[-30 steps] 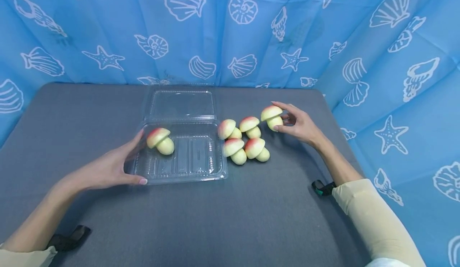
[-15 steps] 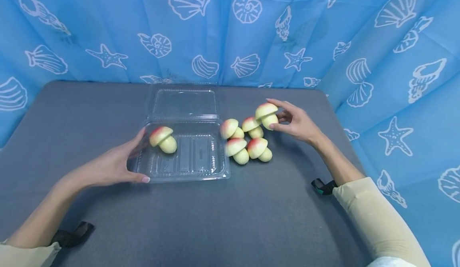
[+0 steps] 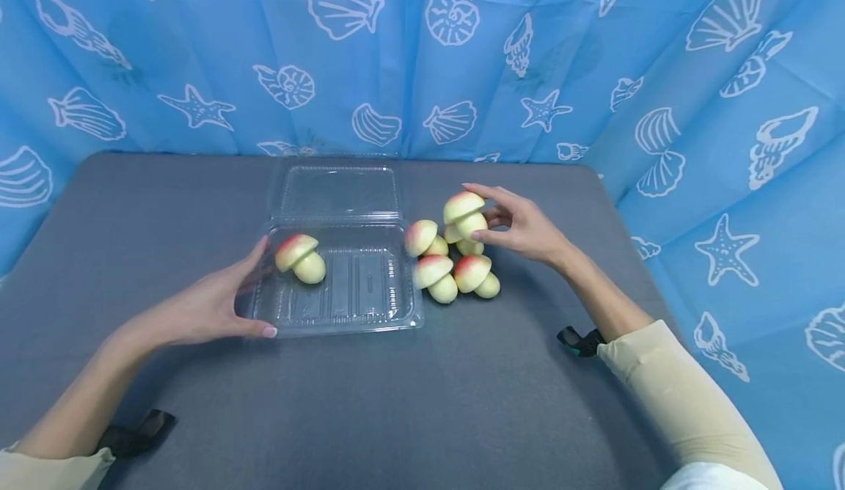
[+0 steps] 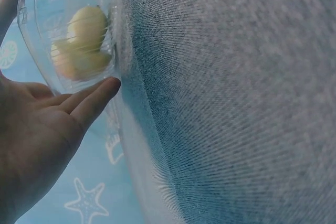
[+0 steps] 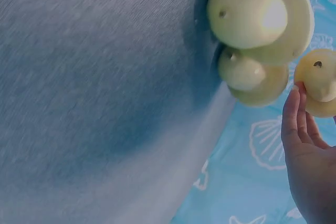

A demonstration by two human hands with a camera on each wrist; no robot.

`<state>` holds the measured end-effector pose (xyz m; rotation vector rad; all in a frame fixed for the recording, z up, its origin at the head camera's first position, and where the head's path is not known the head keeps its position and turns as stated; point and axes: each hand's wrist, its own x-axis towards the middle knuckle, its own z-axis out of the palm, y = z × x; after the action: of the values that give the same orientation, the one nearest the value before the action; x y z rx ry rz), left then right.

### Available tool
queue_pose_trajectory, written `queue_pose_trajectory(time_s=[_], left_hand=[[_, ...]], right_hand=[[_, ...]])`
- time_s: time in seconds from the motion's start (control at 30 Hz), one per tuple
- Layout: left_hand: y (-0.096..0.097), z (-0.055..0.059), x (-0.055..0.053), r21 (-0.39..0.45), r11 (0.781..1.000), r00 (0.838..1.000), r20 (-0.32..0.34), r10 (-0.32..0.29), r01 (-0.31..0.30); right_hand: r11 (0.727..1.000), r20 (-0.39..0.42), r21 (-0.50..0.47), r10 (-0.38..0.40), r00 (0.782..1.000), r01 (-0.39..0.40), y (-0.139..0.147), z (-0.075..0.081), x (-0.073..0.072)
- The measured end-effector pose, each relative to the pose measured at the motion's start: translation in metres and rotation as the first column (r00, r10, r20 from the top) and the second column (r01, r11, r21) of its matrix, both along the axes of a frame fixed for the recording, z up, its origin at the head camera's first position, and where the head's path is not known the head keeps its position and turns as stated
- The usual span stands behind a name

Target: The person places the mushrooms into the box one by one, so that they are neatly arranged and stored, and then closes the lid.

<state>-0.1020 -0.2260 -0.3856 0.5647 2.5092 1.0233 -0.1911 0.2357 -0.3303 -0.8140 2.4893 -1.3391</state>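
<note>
A toy mushroom (image 3: 465, 211) with a red-tinged cap and pale yellow stem is pinched between the thumb and fingers of my right hand (image 3: 528, 227), raised over the others. In the right wrist view the held mushroom (image 5: 319, 80) appears at the right edge. Below it, several mushrooms (image 3: 433, 279) lie bunched on the table. A clear plastic box (image 3: 359, 284) stands left of them, one mushroom (image 3: 301, 259) lying in its left part. My left hand (image 3: 205, 305) spans the box's left side with thumb and fingers spread; the left wrist view shows straight fingers (image 4: 94, 102) at its wall.
The box's hinged lid (image 3: 339, 191) lies folded back, away from me. Grey cloth covers the table (image 3: 396, 402). A blue curtain (image 3: 396, 57) with white shell prints rises behind and to the right. Dark straps (image 3: 581, 342) hang at both wrists.
My right hand has carried its mushroom leftward, from right of the group to above the back right one, which it now partly covers. The left hand stays at the box.
</note>
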Motion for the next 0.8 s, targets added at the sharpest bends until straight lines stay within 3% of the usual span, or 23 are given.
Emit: queue_pose_trajectory(time_s=[0.27, 0.53, 0.8], left_hand=[[0.002, -0.004, 0.0, 0.023, 1.0, 1.0, -0.01, -0.01, 0.01], [0.0, -0.004, 0.003, 0.026, 1.0, 1.0, 0.006, 0.005, -0.005], [0.0, -0.001, 0.001, 0.006, 1.0, 1.0, 0.003, 0.008, -0.008]], right_hand=[[0.999, -0.028, 0.016, 0.035, 0.999, -0.034, -0.013, 0.007, 0.006], [0.999, -0.003, 0.035, 0.038, 0.999, -0.038, -0.023, -0.016, -0.005], [0.995, -0.042, -0.019, 0.101, 0.994, -0.102, -0.043, -0.021, -0.001]])
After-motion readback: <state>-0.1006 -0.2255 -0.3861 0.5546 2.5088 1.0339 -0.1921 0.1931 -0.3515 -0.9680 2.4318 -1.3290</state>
